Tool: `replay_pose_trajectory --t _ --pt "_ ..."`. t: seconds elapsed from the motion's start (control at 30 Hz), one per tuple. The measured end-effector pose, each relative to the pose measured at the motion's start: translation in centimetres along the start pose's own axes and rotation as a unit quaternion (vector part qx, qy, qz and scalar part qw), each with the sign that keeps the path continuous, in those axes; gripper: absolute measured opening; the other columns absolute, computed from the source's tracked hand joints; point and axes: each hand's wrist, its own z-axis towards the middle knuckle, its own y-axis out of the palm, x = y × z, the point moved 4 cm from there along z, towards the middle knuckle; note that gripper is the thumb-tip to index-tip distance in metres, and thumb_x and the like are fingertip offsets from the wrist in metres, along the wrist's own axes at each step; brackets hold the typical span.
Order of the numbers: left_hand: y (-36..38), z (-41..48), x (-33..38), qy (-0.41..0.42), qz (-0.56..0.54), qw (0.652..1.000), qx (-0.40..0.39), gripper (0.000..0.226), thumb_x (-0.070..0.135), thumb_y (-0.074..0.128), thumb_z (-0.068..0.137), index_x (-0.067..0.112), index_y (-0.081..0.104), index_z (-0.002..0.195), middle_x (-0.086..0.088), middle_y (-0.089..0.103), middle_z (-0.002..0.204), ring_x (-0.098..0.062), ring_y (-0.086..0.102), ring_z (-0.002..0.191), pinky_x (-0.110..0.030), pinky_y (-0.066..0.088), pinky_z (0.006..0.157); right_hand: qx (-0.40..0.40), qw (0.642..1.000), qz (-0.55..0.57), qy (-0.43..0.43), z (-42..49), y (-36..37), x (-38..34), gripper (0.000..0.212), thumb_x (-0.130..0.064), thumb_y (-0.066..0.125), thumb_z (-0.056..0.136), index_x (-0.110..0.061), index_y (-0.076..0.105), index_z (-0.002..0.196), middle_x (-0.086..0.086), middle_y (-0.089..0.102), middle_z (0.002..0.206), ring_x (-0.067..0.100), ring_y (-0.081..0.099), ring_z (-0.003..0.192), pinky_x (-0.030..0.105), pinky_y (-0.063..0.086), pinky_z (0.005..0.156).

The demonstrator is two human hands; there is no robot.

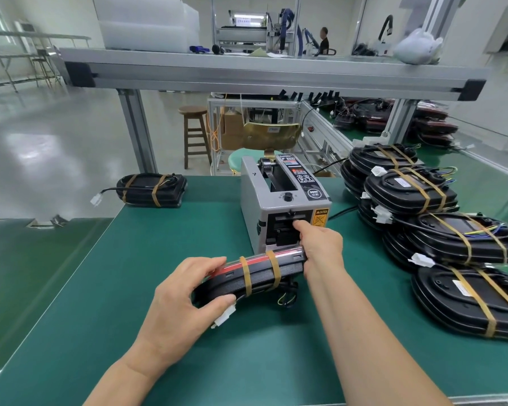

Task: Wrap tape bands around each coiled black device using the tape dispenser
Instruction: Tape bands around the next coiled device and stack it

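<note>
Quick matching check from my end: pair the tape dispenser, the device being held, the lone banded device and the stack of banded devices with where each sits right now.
Things:
1. tape dispenser
2. held device
3. lone banded device
4. stack of banded devices

Places:
A. far left corner of the green mat
B. right side of the mat
C. between left hand and right hand
D. centre of the mat, behind the hands

Pairs: 1-D, 2-C, 3-A, 4-B
</note>
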Motion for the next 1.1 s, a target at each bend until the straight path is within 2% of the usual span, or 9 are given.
replay_pose_trajectory --t 0.07,0.17,0.23,0.3,0.37,0.43,0.5,0.63,1.1 --pt "0.0 0.0 -0.2 -0.002 -0.005 1.0 0.001 0.047 0.024 0.075 0.068 0.021 0.069 0.115 0.014 0.066 0.108 -0.001 0.06 0.106 -0.005 0.038 0.09 -0.004 1.0 -0.003 -0.004 0.0 0.0 0.0 0.016 -0.014 0.073 0.082 -0.013 0.059 0.075 0.01 0.064 0.091 0.033 0.066 0.095 0.048 0.056 0.091" --pt "0.2 -0.1 -0.3 0.0 -0.007 1.0 0.01 0.05 0.025 0.076 0.069 0.021 0.068 0.118 0.016 0.066 0.109 0.0 0.06 0.107 -0.005 0.038 0.091 -0.006 0.999 0.02 -0.026 -0.6 -0.7 -0.5 0.02 -0.012 0.071 0.085 -0.013 0.057 0.071 0.0 0.054 0.067 0.017 0.052 0.061 0.02 0.049 0.053" --pt "0.4 -0.1 -0.4 -0.009 -0.02 0.999 0.035 0.055 0.025 0.077 0.068 0.029 0.063 0.122 0.017 0.066 0.109 0.003 0.059 0.108 -0.004 0.038 0.093 -0.006 0.997 0.037 -0.065 -1.9 -1.4 -1.0 0.017 -0.011 0.071 0.086 -0.009 0.062 0.072 -0.003 0.056 0.059 0.01 0.049 0.052 0.013 0.041 0.044" --pt "0.7 -0.1 -0.5 -0.018 -0.03 0.997 0.07 0.059 0.023 0.081 0.068 0.041 0.057 0.119 0.021 0.066 0.106 0.006 0.058 0.107 -0.002 0.037 0.093 -0.035 0.992 0.02 -0.116 -4.1 -1.4 -1.3 0.017 -0.012 0.073 0.085 0.001 0.068 0.075 -0.003 0.065 0.072 0.009 0.057 0.065 0.018 0.045 0.063" --pt "1.1 -0.1 -0.3 -0.011 -0.019 0.995 0.093 0.056 0.025 0.081 0.068 0.045 0.056 0.114 0.026 0.065 0.104 0.009 0.059 0.107 -0.001 0.037 0.092 -0.071 0.984 -0.01 -0.165 -6.9 -0.7 -0.9 0.015 -0.019 0.076 0.081 -0.008 0.075 0.07 -0.012 0.067 0.1 0.007 0.062 0.091 0.027 0.044 0.084" --pt "1.5 -0.2 -0.1 0.004 0.001 0.994 0.105 0.057 0.03 0.079 0.068 0.041 0.052 0.117 0.028 0.064 0.105 0.01 0.059 0.104 -0.001 0.038 0.092 -0.101 0.97 -0.057 -0.214 -9.7 0.1 -0.2 0.01 -0.028 0.076 0.076 -0.024 0.077 0.067 -0.024 0.06 0.118 0.002 0.054 0.12 0.028 0.04 0.101" --pt "1.6 -0.4 0.0 0.017 0.019 0.993 0.114 0.057 0.033 0.079 0.067 0.037 0.051 0.117 0.023 0.064 0.106 0.006 0.061 0.1 -0.002 0.039 0.091 -0.11 0.954 -0.107 -0.258 -11.0 0.5 0.7 0.013 -0.026 0.078 0.079 -0.028 0.076 0.066 -0.03 0.055 0.124 -0.006 0.037 0.135 0.016 0.027 0.109" --pt "1.8 -0.8 -0.2 0.04 0.033 0.991 0.126 0.06 0.033 0.079 0.069 0.031 0.051 0.121 0.009 0.07 0.106 -0.004 0.066 0.094 -0.008 0.046 0.09 -0.11 0.944 -0.146 -0.275 -11.2 0.7 2.3 0.017 -0.02 0.076 0.083 -0.025 0.074 0.067 -0.028 0.053 0.132 -0.015 0.021 0.139 -0.007 0.012 0.098" --pt "1.7 -1.1 -0.6 0.108 0.039 0.981 0.158 0.049 0.038 0.071 0.079 0.021 0.055 0.122 0.012 0.063 0.111 0.001 0.061 0.096 -0.005 0.042 0.091 -0.102 0.933 -0.173 -0.298 -11.6 0.8 2.4 0.023 -0.014 0.074 0.08 -0.025 0.071 0.06 -0.021 0.057 0.13 -0.013 0.022 0.137 -0.008 0.01 0.094"
